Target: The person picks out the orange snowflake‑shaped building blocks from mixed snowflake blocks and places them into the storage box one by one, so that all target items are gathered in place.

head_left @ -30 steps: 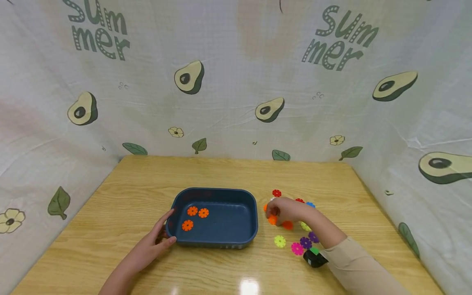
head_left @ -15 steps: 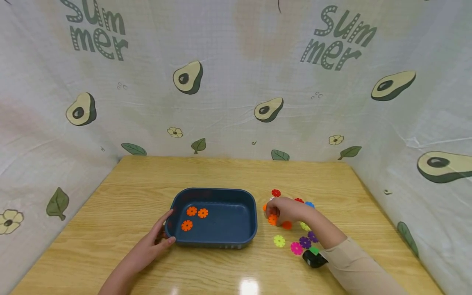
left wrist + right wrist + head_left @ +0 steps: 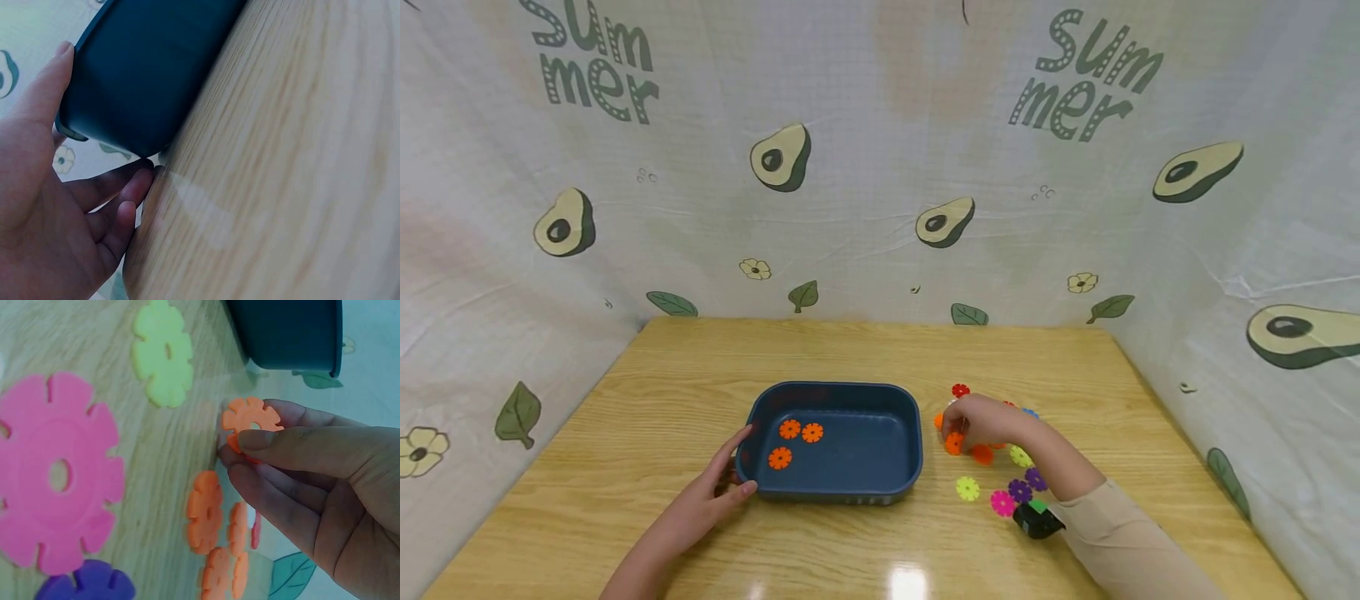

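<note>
A dark blue plastic box (image 3: pixel 865 454) stands on the table, with three orange notched discs (image 3: pixel 779 458) lying at the left of its floor. My left hand (image 3: pixel 709 493) holds the box's left end; in the left wrist view the thumb lies along the rim and the other fingers reach below, near the tabletop. Right of the box, my right hand (image 3: pixel 981 419) pinches an orange notched disc (image 3: pixel 249 414) between thumb and fingers, as the right wrist view shows. More orange discs (image 3: pixel 205 512) lie under and beside that hand, partly hidden by it in the head view.
Around the right forearm lie a pink disc (image 3: pixel 1002 503), purple discs (image 3: pixel 1019 491), a yellow-green disc (image 3: pixel 967 488) and a red disc (image 3: pixel 960 390). A black object (image 3: pixel 1037 522) shows at the right wrist. A printed curtain (image 3: pixel 865 208) surrounds the wooden table (image 3: pixel 700 367).
My right hand has risen slightly with the orange disc in its fingers. My left hand stays on the box, and the three discs inside lie as before.
</note>
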